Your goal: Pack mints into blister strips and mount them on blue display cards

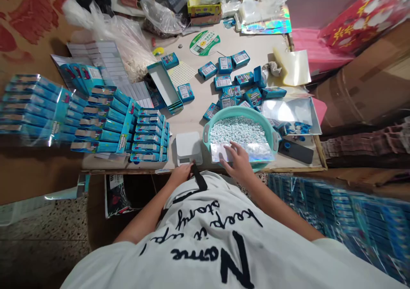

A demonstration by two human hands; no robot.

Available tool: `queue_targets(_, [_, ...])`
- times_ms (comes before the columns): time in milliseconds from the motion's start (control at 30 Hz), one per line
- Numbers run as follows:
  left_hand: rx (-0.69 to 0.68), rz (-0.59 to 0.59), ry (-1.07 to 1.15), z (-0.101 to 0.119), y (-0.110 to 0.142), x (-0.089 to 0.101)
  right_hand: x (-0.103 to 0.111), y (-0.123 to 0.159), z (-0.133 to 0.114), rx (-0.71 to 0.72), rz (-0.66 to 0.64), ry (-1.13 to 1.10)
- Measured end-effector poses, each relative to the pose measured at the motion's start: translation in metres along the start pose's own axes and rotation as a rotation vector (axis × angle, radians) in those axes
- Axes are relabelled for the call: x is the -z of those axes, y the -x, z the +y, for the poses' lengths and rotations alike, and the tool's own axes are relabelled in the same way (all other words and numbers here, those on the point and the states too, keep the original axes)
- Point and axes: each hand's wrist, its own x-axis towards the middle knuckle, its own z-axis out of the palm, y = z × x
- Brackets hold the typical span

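Observation:
A turquoise basin (207, 131) of small pale pellets (237, 129) stands at the table's front edge. Across its near side lies a shiny silvery strip (256, 151), perhaps a pouch or tray. My right hand (238, 161) is over the strip's left part, fingers spread, fingertips near or on it; contact is unclear. My left hand (182, 174) rests by the front of a small white scale (188, 146). Its fingers are bent and mostly hidden, so any hold is unclear. A black strap (199, 178) hangs just right of it.
Left are rows of blue cartons (99, 122). Several small blue boxes (224, 82) lie scattered behind the basin. A white box lid (315, 114) and a dark phone (296, 151) sit right. Plastic bags (128, 41) line the back. Wrapped blue stacks (339, 212) fill the lower right.

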Motion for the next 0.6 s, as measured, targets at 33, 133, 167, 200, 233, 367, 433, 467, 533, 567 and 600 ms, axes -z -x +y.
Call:
queue_targets(33, [-0.013, -0.002, 0.014, -0.002, 0.001, 0.001, -0.006, 0.007, 0.003, 0.009, 0.006, 0.026])
queue_targets(133, [-0.040, -0.008, 0.052, -0.005, 0.002, 0.002, -0.018, 0.019, 0.008, 0.039, 0.025, 0.087])
queue_targets(167, [-0.046, -0.007, 0.063, -0.005, 0.002, 0.002, -0.020, 0.019, 0.008, 0.041, 0.027, 0.096])
queue_targets(200, [-0.048, -0.004, 0.075, -0.005, 0.003, 0.002, -0.020, 0.019, 0.008, 0.042, 0.025, 0.100])
queue_targets(233, [-0.047, -0.001, 0.086, -0.005, 0.003, 0.001, -0.020, 0.019, 0.007, 0.047, 0.017, 0.102])
queue_targets(367, [-0.018, 0.008, 0.132, -0.004, 0.004, 0.000, -0.018, 0.016, 0.007, 0.081, -0.011, 0.109])
queue_targets(433, [0.002, 0.004, 0.159, -0.003, 0.003, 0.000, -0.018, 0.016, 0.007, 0.077, -0.008, 0.109])
queue_targets(467, [0.014, -0.001, 0.174, -0.003, 0.003, 0.000, -0.019, 0.016, 0.007, 0.074, -0.006, 0.106])
queue_targets(533, [0.046, -0.014, 0.208, -0.001, 0.001, 0.002, -0.019, 0.016, 0.007, 0.073, -0.003, 0.098])
queue_targets(567, [0.069, -0.017, 0.228, -0.001, 0.001, 0.002, -0.020, 0.016, 0.007, 0.073, -0.003, 0.095])
queue_targets(600, [0.094, -0.018, 0.247, 0.000, 0.000, 0.003, -0.020, 0.016, 0.007, 0.071, -0.001, 0.092])
